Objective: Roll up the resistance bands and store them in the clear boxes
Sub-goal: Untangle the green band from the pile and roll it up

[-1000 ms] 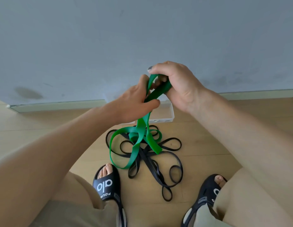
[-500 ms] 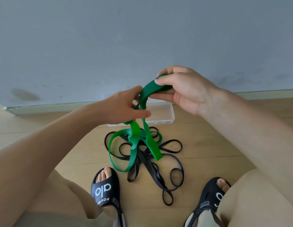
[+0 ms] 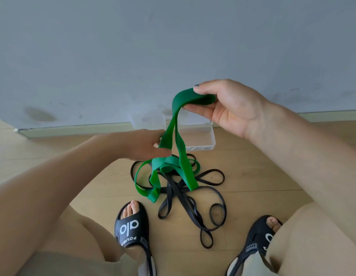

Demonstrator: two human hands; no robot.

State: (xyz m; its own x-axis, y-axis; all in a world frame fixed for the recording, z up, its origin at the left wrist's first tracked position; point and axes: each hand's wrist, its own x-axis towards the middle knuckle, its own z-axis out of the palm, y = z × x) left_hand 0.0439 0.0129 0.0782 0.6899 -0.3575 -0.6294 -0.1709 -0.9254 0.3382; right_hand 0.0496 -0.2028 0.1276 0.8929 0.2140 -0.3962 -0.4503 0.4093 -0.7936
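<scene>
Right hand (image 3: 231, 108) pinching green band (image 3: 179, 124) top loop, raised over clear box (image 3: 197, 139). Left hand (image 3: 145, 144) gripping strands lower down. Tail draped on black bands (image 3: 193, 200) on floor (image 3: 262, 176).

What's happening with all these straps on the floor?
A person is sorting out a green resistance band. The right hand pinches its top loop up high; the left hand holds it lower down. Black bands lie tangled on the floor, and a clear box sits open behind them.
</scene>
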